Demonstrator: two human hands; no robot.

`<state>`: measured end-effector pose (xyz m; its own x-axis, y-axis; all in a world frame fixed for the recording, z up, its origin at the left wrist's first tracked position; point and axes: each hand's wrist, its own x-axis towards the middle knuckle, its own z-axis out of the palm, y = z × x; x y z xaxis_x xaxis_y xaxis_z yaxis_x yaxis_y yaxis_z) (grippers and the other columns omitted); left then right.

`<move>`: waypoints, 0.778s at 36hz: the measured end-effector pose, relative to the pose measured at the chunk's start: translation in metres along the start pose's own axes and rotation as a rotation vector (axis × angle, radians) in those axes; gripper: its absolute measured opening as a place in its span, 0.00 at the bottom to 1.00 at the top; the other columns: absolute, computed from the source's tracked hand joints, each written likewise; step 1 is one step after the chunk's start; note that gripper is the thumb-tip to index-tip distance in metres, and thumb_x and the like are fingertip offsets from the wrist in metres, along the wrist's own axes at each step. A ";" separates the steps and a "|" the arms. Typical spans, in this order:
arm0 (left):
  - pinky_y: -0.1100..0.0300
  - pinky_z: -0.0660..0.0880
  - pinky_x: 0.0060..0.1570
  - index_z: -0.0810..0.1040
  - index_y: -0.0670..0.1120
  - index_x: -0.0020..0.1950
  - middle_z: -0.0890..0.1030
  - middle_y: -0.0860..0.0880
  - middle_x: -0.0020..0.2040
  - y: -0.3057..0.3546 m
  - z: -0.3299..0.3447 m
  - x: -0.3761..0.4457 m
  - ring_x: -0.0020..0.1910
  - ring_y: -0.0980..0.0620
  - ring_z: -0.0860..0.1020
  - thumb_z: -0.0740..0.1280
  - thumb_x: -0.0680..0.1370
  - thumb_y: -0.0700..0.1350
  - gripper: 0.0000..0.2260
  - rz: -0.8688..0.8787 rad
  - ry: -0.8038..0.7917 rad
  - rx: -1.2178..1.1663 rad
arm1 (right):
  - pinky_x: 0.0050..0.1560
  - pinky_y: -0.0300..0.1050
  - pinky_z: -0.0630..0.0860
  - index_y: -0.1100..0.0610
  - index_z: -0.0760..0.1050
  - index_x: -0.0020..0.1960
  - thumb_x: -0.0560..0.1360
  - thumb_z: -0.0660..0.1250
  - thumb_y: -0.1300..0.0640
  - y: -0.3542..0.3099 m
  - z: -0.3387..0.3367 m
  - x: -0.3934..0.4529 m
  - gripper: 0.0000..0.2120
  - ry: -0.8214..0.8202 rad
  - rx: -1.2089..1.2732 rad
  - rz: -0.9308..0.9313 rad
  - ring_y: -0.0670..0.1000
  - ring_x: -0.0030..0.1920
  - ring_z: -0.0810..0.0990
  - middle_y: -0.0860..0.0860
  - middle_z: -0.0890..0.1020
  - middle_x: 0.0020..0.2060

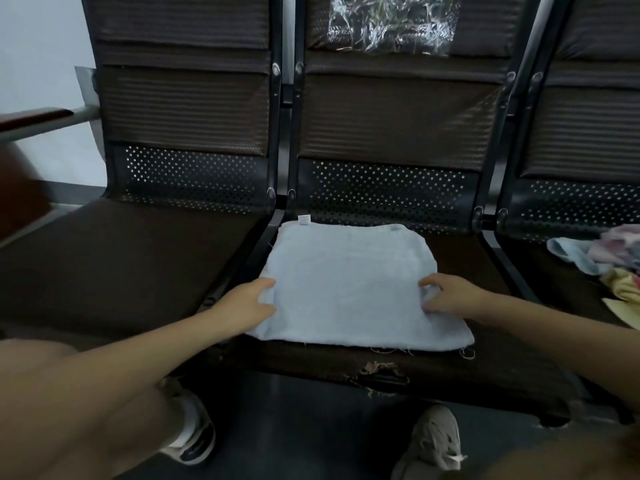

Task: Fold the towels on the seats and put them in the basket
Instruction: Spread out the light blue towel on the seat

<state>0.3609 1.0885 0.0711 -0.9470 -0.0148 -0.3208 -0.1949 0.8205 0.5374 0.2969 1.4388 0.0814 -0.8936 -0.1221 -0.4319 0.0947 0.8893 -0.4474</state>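
Observation:
A pale blue towel [349, 289] lies flat on the middle seat [450, 368], roughly square, with a small white label at its far left corner. My left hand [247, 303] pinches the towel's left edge with thumb and fingers curled round it. On the opposite edge, my right hand [446, 294] grips a bunched bit of cloth. A heap of more towels [602, 258], blue, pink and yellow, sits on the right seat. No basket is in view.
Three dark seats stand in a row with perforated metal backs; the left seat [121, 265] holds nothing. A crumpled clear plastic bag [391, 22] leans on the middle backrest. The middle seat's front edge is torn [377, 374]. My shoes [433, 441] are on the dark floor below.

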 end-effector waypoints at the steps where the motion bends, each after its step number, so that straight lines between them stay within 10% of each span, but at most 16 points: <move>1: 0.65 0.62 0.62 0.58 0.48 0.78 0.62 0.45 0.76 -0.004 0.001 -0.003 0.72 0.48 0.65 0.64 0.80 0.44 0.28 0.015 -0.004 0.023 | 0.58 0.42 0.69 0.56 0.65 0.73 0.75 0.68 0.58 0.002 0.003 -0.002 0.28 0.001 -0.004 0.000 0.55 0.68 0.69 0.55 0.68 0.70; 20: 0.64 0.70 0.46 0.48 0.49 0.80 0.70 0.46 0.69 -0.014 -0.015 -0.023 0.55 0.51 0.74 0.66 0.78 0.50 0.36 -0.067 -0.168 0.340 | 0.63 0.39 0.66 0.50 0.67 0.72 0.79 0.64 0.53 0.022 0.019 -0.048 0.22 -0.035 -0.280 -0.120 0.51 0.67 0.71 0.49 0.72 0.69; 28: 0.51 0.69 0.64 0.57 0.52 0.76 0.59 0.45 0.69 0.004 -0.021 -0.010 0.69 0.43 0.60 0.64 0.76 0.55 0.31 -0.055 -0.155 0.519 | 0.35 0.38 0.65 0.48 0.72 0.66 0.75 0.64 0.38 0.018 -0.008 -0.013 0.24 0.204 -0.457 -0.131 0.46 0.42 0.71 0.42 0.69 0.40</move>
<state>0.3643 1.0797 0.0923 -0.8827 -0.0134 -0.4697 -0.0540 0.9959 0.0731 0.3069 1.4594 0.0850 -0.9567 -0.1975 -0.2137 -0.1844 0.9796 -0.0797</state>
